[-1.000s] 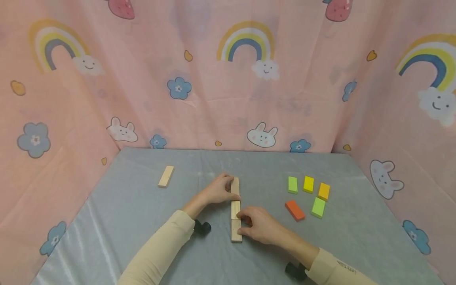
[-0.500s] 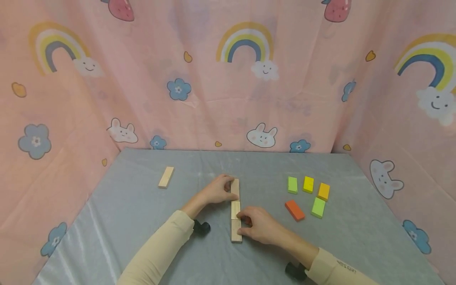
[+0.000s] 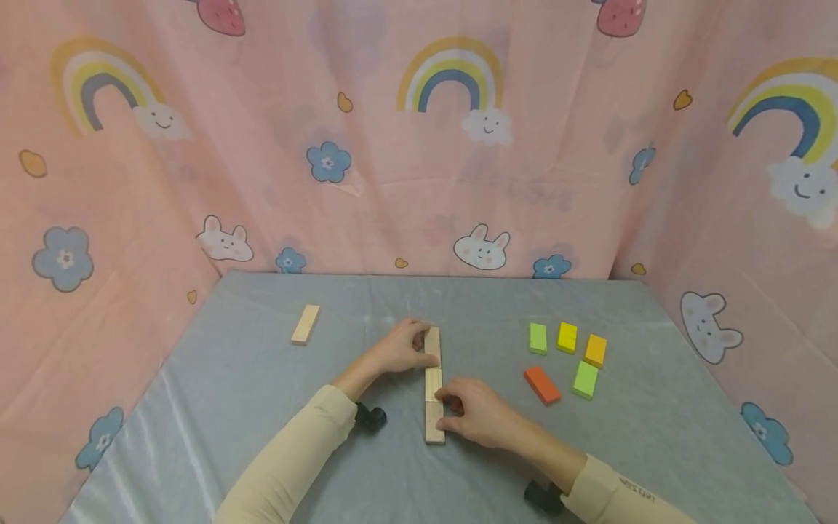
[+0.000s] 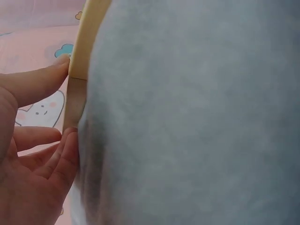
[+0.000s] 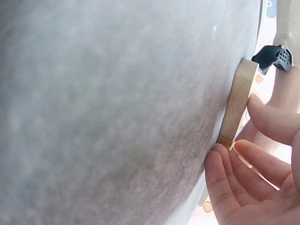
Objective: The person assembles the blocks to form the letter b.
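Observation:
Three plain wooden blocks lie end to end in a straight row on the grey cloth: a far block [image 3: 433, 345], a middle block [image 3: 432, 384] and a near block [image 3: 433, 426]. From the left, my left hand [image 3: 397, 348] touches the row, fingertips at the far block's outer end and thumb by its joint with the middle one. My right hand [image 3: 483, 415] rests against the opposite side, fingertips beside the middle block and thumb on the near block. In the right wrist view, the near block [image 5: 238, 101] shows its side, with the thumb against it.
Another wooden block [image 3: 305, 324] lies at the back left. To the right lie a red block [image 3: 542, 385], a yellow block [image 3: 567, 338], an orange block [image 3: 595, 351] and two green blocks [image 3: 585, 380]. A pink patterned curtain [image 3: 366, 218] surrounds the table.

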Available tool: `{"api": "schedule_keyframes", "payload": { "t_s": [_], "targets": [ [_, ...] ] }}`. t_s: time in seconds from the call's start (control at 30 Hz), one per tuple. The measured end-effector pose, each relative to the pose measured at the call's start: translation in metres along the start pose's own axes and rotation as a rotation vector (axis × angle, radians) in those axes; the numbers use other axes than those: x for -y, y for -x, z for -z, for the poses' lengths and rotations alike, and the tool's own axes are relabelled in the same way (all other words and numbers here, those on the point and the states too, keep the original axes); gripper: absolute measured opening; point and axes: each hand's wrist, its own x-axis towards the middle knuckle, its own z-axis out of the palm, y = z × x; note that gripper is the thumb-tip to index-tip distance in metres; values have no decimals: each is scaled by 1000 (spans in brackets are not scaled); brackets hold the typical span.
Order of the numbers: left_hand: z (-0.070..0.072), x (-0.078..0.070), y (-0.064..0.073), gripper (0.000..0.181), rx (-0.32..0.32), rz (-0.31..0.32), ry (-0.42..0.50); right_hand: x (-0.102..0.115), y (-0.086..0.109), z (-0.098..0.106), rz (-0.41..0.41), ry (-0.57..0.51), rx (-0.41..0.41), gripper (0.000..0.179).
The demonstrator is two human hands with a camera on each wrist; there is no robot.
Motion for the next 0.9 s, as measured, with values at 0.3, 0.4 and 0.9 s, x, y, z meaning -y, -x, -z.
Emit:
{"api": "schedule_keyframes", "payload": {
  "t_s": [0.3,0.4,0.9],
  "targets": [
    [13,-4,4,56,-15,-10,-24,2,0,-1,1,-1,-4,35],
    [21,-5,7,48,-35,-17,-34,2,0,-1,-5,-8,-1,35],
    [65,11,35,33,-175,-84,-88,2,1,-2,-32,-5,4,36]
  ]
}}
